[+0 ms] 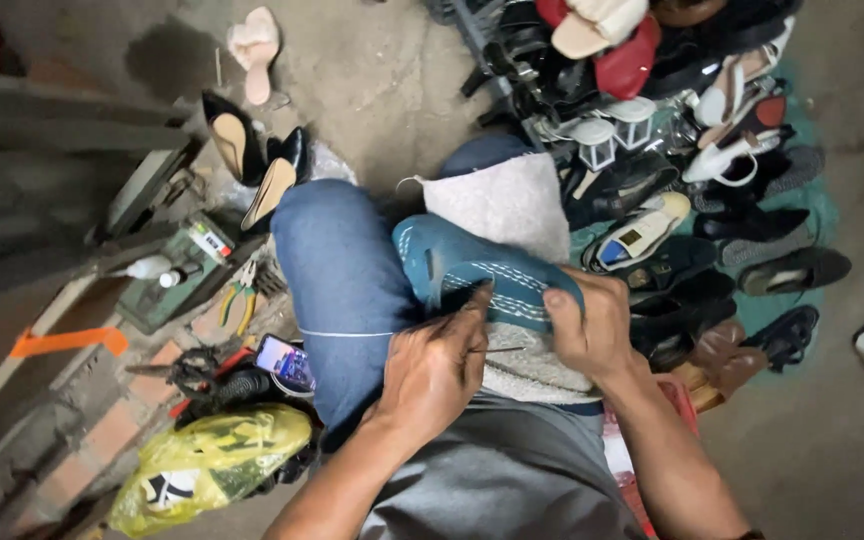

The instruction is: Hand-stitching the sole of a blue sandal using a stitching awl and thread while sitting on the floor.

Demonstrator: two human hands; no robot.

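Observation:
A blue sandal with white stitching lies on a grey-white cloth across my lap. My right hand grips the sandal's near end, thumb on top. My left hand is closed around a thin needle or awl, its fingertips pressed against the sandal's edge. A white thread runs left from that hand over my blue-jeaned knee.
A heap of shoes and sandals fills the floor at the upper right. Black heeled shoes, a green toolbox, pliers, a phone and a yellow bag lie to the left. A pink slipper rests farther off.

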